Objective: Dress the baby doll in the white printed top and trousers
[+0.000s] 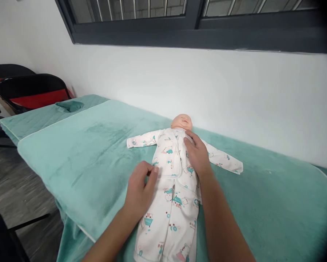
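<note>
A baby doll [182, 122] lies on its back on a teal towel-covered table [81, 153], dressed in a white printed romper [171, 196] with both sleeves spread out. My left hand [140, 189] rests at the doll's side near the waist, fingers curled and thumb touching the romper's edge. My right hand [197, 153] lies flat on the doll's chest, fingers stretched toward the neck.
A white wall runs behind the table under a dark-framed window [196, 25]. Black and red folding chairs [29, 91] stand at the far left. The table's head end has a face hole [69, 106]. Dark floor lies to the left.
</note>
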`<state>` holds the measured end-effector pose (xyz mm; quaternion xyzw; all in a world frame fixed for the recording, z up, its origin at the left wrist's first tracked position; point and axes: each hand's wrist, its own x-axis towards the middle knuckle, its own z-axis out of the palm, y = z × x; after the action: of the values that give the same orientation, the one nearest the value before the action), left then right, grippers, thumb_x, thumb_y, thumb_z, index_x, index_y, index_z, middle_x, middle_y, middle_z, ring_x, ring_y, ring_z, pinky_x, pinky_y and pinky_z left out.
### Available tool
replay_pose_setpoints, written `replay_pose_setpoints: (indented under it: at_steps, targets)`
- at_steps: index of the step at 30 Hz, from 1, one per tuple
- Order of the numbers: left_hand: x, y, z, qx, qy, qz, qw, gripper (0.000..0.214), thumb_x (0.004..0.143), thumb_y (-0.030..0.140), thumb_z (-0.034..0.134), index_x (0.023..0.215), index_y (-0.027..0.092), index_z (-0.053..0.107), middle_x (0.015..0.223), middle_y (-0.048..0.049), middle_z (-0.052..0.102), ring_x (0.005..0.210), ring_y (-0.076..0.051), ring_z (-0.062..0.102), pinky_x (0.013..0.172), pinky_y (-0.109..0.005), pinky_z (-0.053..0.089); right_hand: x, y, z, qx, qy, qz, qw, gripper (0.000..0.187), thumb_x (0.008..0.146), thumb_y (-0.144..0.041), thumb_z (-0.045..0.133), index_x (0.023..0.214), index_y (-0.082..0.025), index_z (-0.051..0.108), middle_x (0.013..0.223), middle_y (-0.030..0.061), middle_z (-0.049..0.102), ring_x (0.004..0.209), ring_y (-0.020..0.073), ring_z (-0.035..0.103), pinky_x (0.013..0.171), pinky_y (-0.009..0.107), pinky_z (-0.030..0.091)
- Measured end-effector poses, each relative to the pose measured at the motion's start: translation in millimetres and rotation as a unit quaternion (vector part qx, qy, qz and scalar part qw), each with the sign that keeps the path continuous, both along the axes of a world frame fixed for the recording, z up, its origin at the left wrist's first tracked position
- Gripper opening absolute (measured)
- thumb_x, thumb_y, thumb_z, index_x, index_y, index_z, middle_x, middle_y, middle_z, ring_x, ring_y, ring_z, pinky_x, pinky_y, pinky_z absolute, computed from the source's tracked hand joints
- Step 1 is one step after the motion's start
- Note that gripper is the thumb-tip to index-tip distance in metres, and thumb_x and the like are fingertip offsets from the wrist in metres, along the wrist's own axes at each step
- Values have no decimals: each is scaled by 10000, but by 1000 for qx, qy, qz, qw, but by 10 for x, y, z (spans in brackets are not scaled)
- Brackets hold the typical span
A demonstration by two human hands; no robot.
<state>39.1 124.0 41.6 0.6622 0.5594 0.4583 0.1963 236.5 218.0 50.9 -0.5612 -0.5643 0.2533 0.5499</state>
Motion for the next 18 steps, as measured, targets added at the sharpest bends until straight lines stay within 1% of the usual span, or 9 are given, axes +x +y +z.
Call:
replay_pose_setpoints:
  at_steps: [2, 5, 7, 8, 11, 13, 14, 15, 18]
  targets:
    - [22, 267, 68, -5, 7, 12, 1000, 263, 960, 369, 454, 754, 230, 543, 778, -3, 606, 761, -171, 550, 719, -313, 452, 3, 7, -18, 19, 13, -37, 999, 348, 882, -354, 492, 1184, -241, 623, 1283, 64, 624, 1194, 231, 556, 1055, 418, 409]
    - [135, 765, 168, 4, 28, -5, 1000, 214, 946, 284, 445, 991, 230, 647, 1034, -41, 683, 991, -207, 589, 882, -341, 470, 11, 21, -33, 27, 11, -95, 995, 282, 863, -316, 477, 1072, -228, 645, 1177, 75, 643, 1062, 226, 589, 943, 391, 462]
    - [247, 1035, 234, -3, 47, -25, 999, 271, 939, 227, 427, 1103, 203, 641, 1133, -69, 683, 1087, -231, 585, 968, -374, 448, 16, 31, -30, 14, 11, -103, 995, 256, 850, -308, 484, 1020, -222, 654, 1123, 77, 648, 992, 222, 593, 892, 376, 470]
    - [304, 1126, 269, -11, 49, -43, 998, 296, 944, 216, 410, 1140, 199, 632, 1149, -74, 685, 1100, -234, 592, 983, -382, 445, 19, 36, -25, 5, 15, -99, 995, 252, 847, -307, 488, 1012, -220, 657, 1104, 76, 651, 966, 219, 594, 876, 371, 470]
    - [447, 1237, 376, -11, 21, -120, 993, 337, 953, 199, 380, 1204, 218, 603, 1211, -50, 677, 1127, -212, 605, 1000, -367, 448, 24, 49, -1, -11, 22, -90, 996, 255, 849, -314, 498, 1015, -215, 664, 1082, 78, 654, 936, 215, 598, 857, 360, 468]
    - [508, 1259, 439, -7, -7, -168, 986, 345, 941, 176, 383, 1198, 234, 606, 1252, -28, 663, 1155, -190, 598, 1010, -343, 446, 22, 57, 18, -12, 23, -84, 996, 254, 857, -332, 506, 1018, -212, 662, 1082, 81, 651, 930, 211, 601, 852, 355, 469]
    - [532, 1282, 463, -10, -20, -177, 984, 339, 927, 163, 394, 1168, 234, 621, 1246, -22, 667, 1150, -183, 601, 1004, -331, 449, 20, 61, 27, -13, 22, -81, 996, 251, 857, -347, 517, 1015, -213, 658, 1077, 82, 648, 923, 208, 601, 849, 354, 472]
    - [552, 1318, 481, -16, -32, -176, 984, 325, 913, 156, 411, 1132, 230, 639, 1218, -22, 679, 1127, -181, 612, 986, -322, 457, 16, 66, 34, -14, 21, -81, 996, 247, 854, -364, 533, 1009, -213, 652, 1071, 82, 643, 916, 206, 600, 844, 352, 476]
    - [613, 1494, 500, -33, -45, -132, 990, 250, 862, 175, 488, 1017, 210, 682, 1061, -31, 718, 973, -183, 644, 869, -303, 485, 7, 86, 45, -15, -4, -84, 996, 265, 821, -420, 597, 987, -216, 630, 1069, 78, 616, 922, 207, 585, 840, 355, 481]
